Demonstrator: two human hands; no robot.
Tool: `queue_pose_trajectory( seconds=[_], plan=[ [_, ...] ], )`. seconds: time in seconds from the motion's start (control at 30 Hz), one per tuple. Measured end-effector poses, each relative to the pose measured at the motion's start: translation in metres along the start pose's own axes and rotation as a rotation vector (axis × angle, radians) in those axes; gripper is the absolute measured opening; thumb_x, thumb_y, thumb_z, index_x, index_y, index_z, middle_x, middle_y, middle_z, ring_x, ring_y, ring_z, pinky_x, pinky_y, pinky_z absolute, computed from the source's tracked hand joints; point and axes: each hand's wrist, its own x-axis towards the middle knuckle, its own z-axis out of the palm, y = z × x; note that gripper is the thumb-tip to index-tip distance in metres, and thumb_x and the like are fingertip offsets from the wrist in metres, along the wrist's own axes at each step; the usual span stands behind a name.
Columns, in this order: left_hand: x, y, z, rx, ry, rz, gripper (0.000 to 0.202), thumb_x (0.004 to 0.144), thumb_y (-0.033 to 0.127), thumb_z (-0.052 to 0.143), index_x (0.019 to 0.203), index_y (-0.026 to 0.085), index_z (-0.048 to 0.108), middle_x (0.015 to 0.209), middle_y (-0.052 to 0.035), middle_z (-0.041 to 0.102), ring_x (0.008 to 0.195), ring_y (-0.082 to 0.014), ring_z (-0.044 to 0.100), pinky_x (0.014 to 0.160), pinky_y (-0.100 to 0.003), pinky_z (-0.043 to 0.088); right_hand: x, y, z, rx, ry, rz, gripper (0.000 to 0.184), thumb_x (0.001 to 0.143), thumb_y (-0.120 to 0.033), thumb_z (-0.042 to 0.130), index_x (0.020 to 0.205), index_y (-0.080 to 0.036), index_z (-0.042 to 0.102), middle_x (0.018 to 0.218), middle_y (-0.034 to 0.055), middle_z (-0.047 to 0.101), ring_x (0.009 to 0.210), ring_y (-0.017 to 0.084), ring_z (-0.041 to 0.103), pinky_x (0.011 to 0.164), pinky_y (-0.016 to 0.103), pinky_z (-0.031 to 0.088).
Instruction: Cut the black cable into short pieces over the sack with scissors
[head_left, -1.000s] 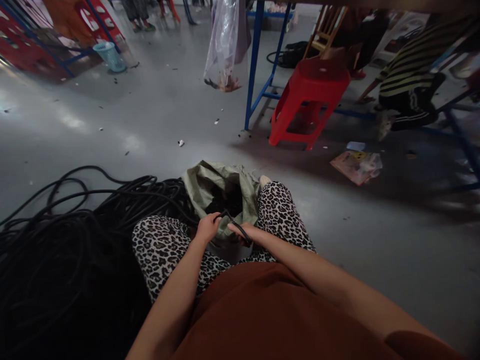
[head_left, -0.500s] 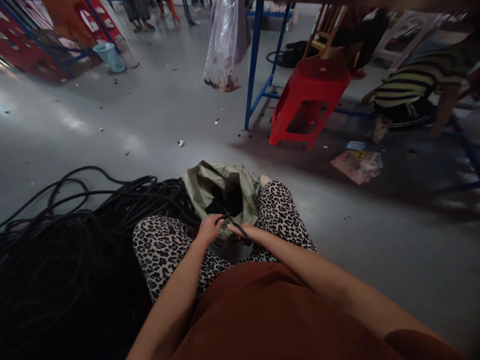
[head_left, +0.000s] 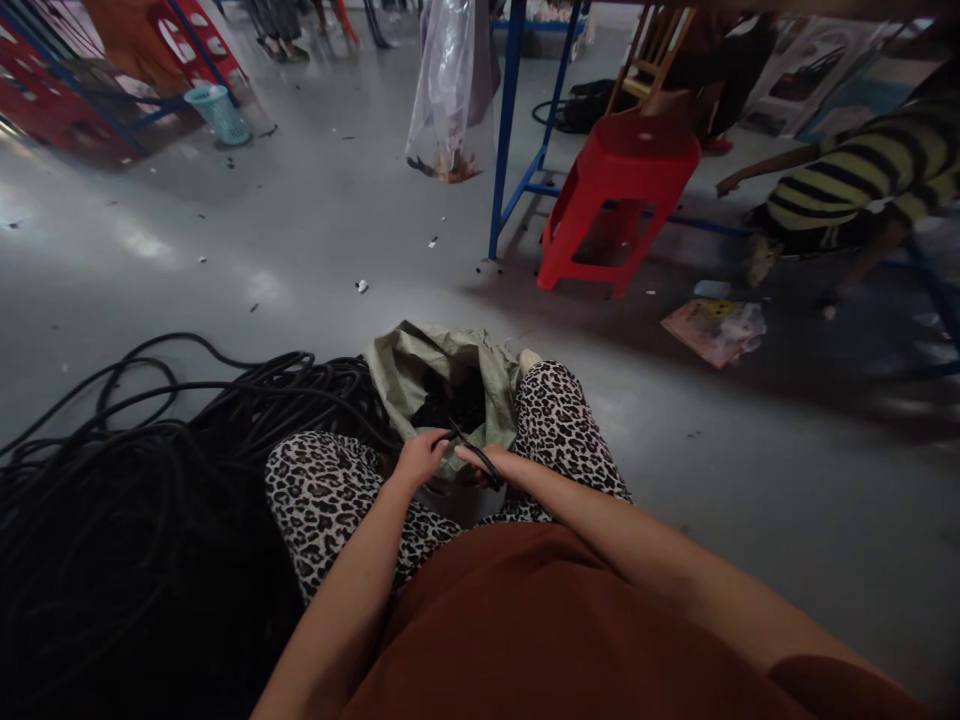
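Note:
My left hand (head_left: 421, 456) is closed on a black rubber cord (head_left: 444, 437), whose end points toward the scissors. My right hand (head_left: 491, 464) grips a pair of black-handled scissors (head_left: 487, 466), with the blades reaching up and left to the cord's end. Both hands are over the near rim of an open, greenish woven sack (head_left: 501, 395) between my knees. Small black pieces (head_left: 457, 402) lie inside it. A large heap of long black cord (head_left: 225, 420) covers the floor on my left and runs up to my left knee. Whether the blades touch the cord is too small to tell.
A red plastic stool (head_left: 630, 190) stands ahead on the right beside a blue table leg (head_left: 507, 140). A clear plastic bag (head_left: 448, 100) hangs from the table. A person in a striped shirt (head_left: 847, 180) bends low at the right, near plastic packaging (head_left: 716, 330) on the floor.
My hands, the cord and the scissors stay almost in place. The person in the striped shirt has shifted to the right, with one arm now reaching out to the left.

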Motion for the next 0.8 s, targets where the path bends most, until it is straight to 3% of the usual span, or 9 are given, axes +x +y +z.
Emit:
queue_pose_trajectory(
  seconds=[0.57,0.8],
  plan=[
    [0.004,-0.004,0.001,-0.057,-0.004,-0.055,0.031,0.085,0.025,0.050,0.110,0.016,0.066,0.114,-0.0079,0.067,0.108,-0.0202,0.059,0.098,-0.033,0.044,-0.011,-0.006,0.000,-0.045,0.018,-0.028,0.057,0.081,-0.066,0.048,0.059,-0.014,0.053,0.049,0.0036,0.053,0.038,0.013,0.051,0.038,0.024,0.045],
    [0.003,-0.001,-0.002,-0.050,-0.011,-0.036,0.031,0.084,0.023,0.050,0.109,0.016,0.066,0.113,-0.0077,0.067,0.108,-0.0198,0.059,0.098,-0.032,0.044,-0.005,-0.002,0.000,-0.062,-0.002,-0.009,0.055,0.081,-0.066,0.050,0.065,-0.013,0.054,0.050,0.0035,0.053,0.044,0.014,0.055,0.045,0.022,0.048]
  ],
)
